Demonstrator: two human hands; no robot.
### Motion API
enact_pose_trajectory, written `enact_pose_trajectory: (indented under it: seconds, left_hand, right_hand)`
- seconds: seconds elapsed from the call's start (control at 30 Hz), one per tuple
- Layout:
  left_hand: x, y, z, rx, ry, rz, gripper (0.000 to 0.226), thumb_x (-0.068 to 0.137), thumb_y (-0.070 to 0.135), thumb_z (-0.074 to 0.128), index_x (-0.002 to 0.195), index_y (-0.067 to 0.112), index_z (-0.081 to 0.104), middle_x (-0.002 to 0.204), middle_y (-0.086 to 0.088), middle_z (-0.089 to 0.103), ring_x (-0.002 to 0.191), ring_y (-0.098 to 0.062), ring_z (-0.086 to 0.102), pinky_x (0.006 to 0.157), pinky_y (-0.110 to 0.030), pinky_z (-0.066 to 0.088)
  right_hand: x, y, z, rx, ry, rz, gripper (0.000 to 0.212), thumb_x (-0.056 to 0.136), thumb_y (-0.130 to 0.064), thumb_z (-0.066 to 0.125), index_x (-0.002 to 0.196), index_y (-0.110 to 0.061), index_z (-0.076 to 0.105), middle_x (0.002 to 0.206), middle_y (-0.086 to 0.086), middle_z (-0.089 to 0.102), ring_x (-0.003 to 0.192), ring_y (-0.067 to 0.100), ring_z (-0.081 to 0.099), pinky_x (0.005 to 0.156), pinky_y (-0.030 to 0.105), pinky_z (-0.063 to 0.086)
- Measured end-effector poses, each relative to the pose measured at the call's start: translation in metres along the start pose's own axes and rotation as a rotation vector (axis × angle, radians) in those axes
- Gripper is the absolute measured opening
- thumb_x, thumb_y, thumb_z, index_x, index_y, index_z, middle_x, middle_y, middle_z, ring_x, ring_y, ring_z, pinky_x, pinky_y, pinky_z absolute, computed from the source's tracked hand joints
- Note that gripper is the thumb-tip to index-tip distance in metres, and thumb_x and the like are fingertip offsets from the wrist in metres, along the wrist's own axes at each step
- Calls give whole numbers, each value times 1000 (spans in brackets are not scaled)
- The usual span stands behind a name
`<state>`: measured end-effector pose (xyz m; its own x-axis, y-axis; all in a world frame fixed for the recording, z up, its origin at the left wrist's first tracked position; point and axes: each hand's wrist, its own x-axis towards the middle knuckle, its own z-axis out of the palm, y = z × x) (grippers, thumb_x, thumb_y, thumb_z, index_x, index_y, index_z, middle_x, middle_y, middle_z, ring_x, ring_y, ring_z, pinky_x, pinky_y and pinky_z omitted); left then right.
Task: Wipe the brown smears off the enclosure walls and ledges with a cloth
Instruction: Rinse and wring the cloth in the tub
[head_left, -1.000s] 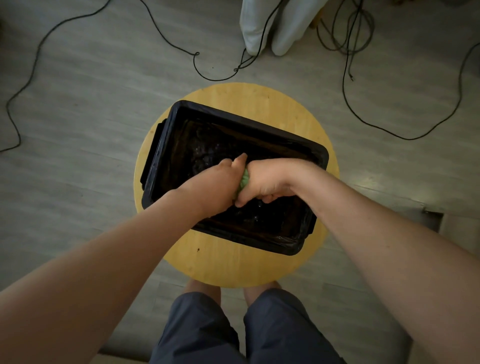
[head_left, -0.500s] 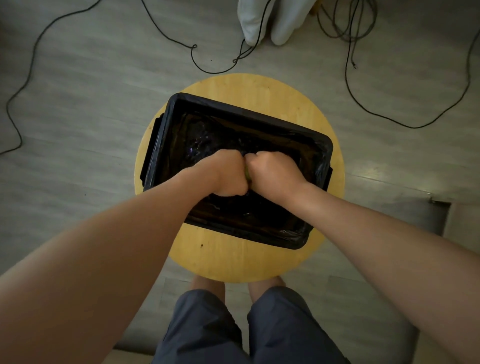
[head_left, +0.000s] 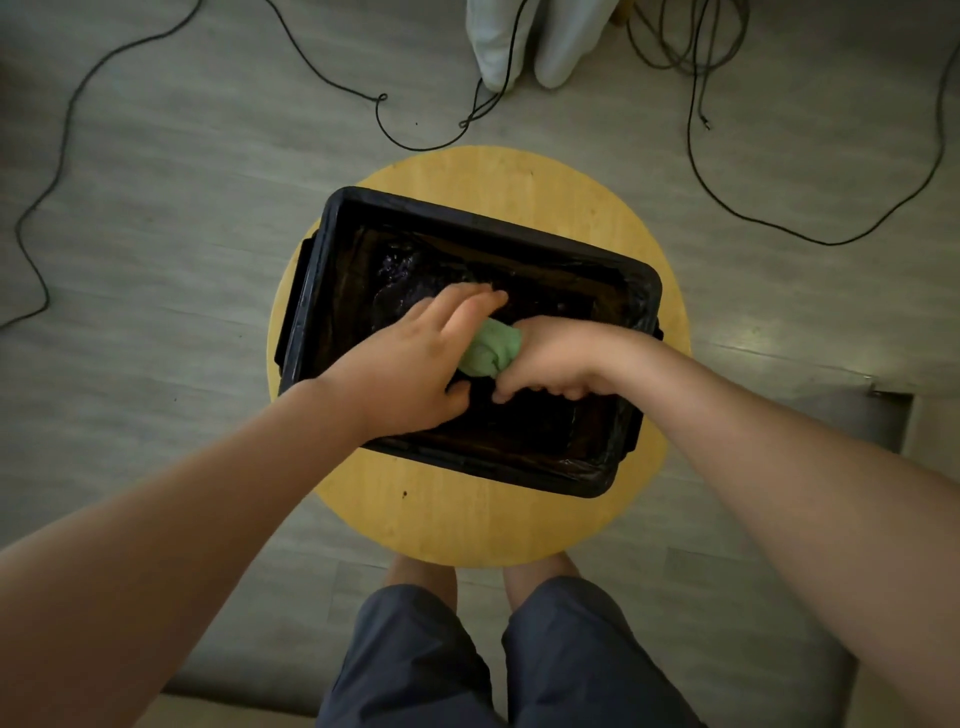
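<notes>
A black rectangular enclosure lined with dark plastic stands on a round wooden stool. Both hands are over its middle. My right hand grips a bunched green cloth, which sticks out to the left of its fist. My left hand lies beside the cloth with fingers stretched out over its far side, touching it. The enclosure's floor looks dark and wet; brown smears are hard to tell apart in the dim light.
Black cables loop across the grey floor behind the stool and to both sides. A pair of white-clad feet stands at the far edge. My own legs in dark shorts are below the stool.
Both fists were pressed together round the hidden cloth half a second ago. Now my left hand has opened its fingers, and the green cloth shows between the hands.
</notes>
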<state>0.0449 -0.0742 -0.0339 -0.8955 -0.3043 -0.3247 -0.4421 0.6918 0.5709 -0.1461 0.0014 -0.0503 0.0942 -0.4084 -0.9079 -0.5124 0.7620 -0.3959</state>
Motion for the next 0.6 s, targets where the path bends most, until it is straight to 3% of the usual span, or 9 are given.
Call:
enact_pose_trajectory:
  seconds: [0.07, 0.17, 0.23, 0.3, 0.37, 0.47, 0.53, 0.6]
  left_hand:
    - [-4, -2, 4, 119, 5, 86, 93, 87, 19, 71, 162, 20, 17, 164, -2, 23, 147, -28, 34, 110, -37, 47]
    - [-8, -7, 4, 211, 79, 105, 89, 85, 8, 68, 161, 10, 21, 162, -11, 29, 143, -32, 38, 111, -44, 49]
    - [-10, -6, 7, 212, 83, 101, 92, 84, 6, 68, 161, 6, 18, 161, -14, 30, 141, -33, 41, 111, -43, 48]
    - [-10, -3, 14, 220, 81, 141, 99, 84, 10, 74, 162, 7, 14, 157, -15, 34, 136, -33, 46, 108, -41, 51]
    - [-9, -1, 19, 242, 87, 169, 107, 85, 13, 77, 164, 18, 6, 146, -12, 40, 123, -31, 53, 95, -44, 58]
    - [-4, 4, 17, 334, 69, 47, 110, 91, 11, 69, 161, 37, -11, 121, -7, 45, 89, -21, 57, 64, -38, 57]
    - [3, 10, 11, 457, 44, -84, 94, 92, 22, 67, 161, 33, 3, 113, -6, 51, 73, -22, 58, 53, -35, 47]
    - [11, 18, 3, 542, 8, -156, 52, 92, 33, 66, 139, 23, 45, 102, -3, 59, 73, -26, 64, 55, -35, 47]
  right_hand:
    - [-5, -4, -2, 202, -99, 19, 39, 84, -24, 82, 116, -16, 62, 68, -1, 47, 48, 10, 34, 43, 25, 25]
    - [-9, -7, -8, 287, -263, 45, 34, 85, -23, 82, 110, -22, 59, 64, -6, 41, 51, 7, 28, 44, 21, 20]
    - [-14, -8, -12, 260, -375, 61, 28, 87, -22, 81, 103, -20, 58, 66, -4, 48, 53, 7, 35, 44, 18, 29]
    - [-18, -9, -12, 249, -435, 44, 20, 90, -18, 78, 105, -14, 66, 81, 1, 63, 63, 9, 53, 51, 18, 46]
    - [-17, -9, -9, 301, -460, 19, 19, 94, -13, 73, 112, -8, 67, 93, 5, 69, 67, 9, 58, 53, 17, 50]
    - [-16, -11, -4, 334, -497, 15, 20, 95, -18, 74, 108, -14, 59, 73, -2, 51, 54, 6, 32, 42, 16, 25]
    - [-17, -14, -1, 224, -418, 16, 26, 89, -26, 80, 99, -18, 57, 66, -4, 43, 52, 8, 27, 43, 21, 18]
    - [-19, -17, 7, 102, -231, 16, 29, 82, -31, 85, 86, -19, 59, 62, -3, 46, 48, 12, 34, 44, 24, 22]
